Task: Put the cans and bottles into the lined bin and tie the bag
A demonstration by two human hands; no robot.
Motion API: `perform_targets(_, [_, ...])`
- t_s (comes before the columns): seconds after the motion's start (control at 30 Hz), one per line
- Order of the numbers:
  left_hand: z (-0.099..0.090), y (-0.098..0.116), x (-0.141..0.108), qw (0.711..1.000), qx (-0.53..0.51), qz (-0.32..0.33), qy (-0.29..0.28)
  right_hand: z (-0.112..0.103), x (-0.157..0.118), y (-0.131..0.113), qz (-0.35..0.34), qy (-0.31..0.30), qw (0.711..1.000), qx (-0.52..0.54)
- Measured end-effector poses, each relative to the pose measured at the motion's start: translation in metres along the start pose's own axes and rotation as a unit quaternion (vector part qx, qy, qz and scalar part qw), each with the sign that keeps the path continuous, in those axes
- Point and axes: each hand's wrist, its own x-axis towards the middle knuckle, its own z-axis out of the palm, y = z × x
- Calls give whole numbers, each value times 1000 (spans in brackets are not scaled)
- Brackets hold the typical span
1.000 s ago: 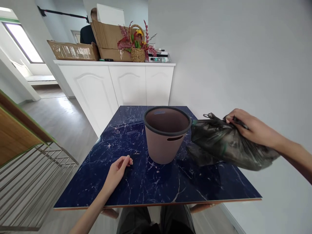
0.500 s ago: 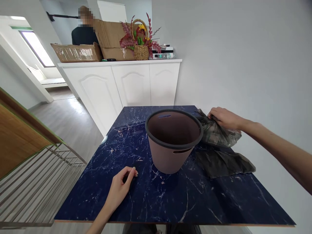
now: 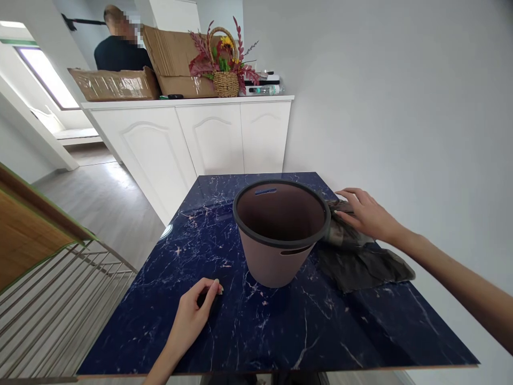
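Note:
A brownish-pink wastebasket [image 3: 272, 264] with a dark rim stands upright on the blue marbled table [image 3: 184, 235], a slot-shaped handle hole in its wall. Right of it lies a bunched dark plastic bag [image 3: 340, 236], partly covered by the basket and my hand. My right hand [image 3: 371, 216] is over this bag, fingers apart and holding nothing; whether it touches the plastic I cannot tell. A flat black plastic bag [image 3: 368, 270] is spread just nearer to me. My left hand [image 3: 192, 313] rests on the table left of the basket, thumb against fingertips, with nothing visible in it.
Behind the table, a white cabinet [image 3: 212, 133] bears cardboard boxes [image 3: 116, 85], a wicker flower basket [image 3: 225, 84] and a plastic bottle [image 3: 270, 90]. A person [image 3: 120, 51] is beyond it. A metal rack [image 3: 60, 310] stands at the left; a wall borders the right.
My right hand has let go of the gathered bag top and its fingers have spread. The bag has sunk lower. My left hand keeps its pose, and the view has shifted slightly.

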Motion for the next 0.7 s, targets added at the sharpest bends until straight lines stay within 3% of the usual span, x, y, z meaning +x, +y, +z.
perform_targets(0.1, [0, -1, -1, 1000, -1, -1, 0, -3, -44, -34, 76, 94, 993, 11])
perform_targets(0.2, [0, 1, -1, 1000, 4, 2, 1, 7, -95, -70, 144, 127, 981, 26])
perform_targets(0.37, [1, 2, -1, 1000, 17, 9, -1, 39, -163, -111, 171, 75, 981, 47])
perform_targets(0.5, [1, -1, -1, 999, 30, 14, -4, 50, -187, -133, 161, 40, 986, 19])
perform_targets(0.7, [2, -4, 0, 999, 46, 29, -4, 36, -195, -163, 187, 24, 981, 37])
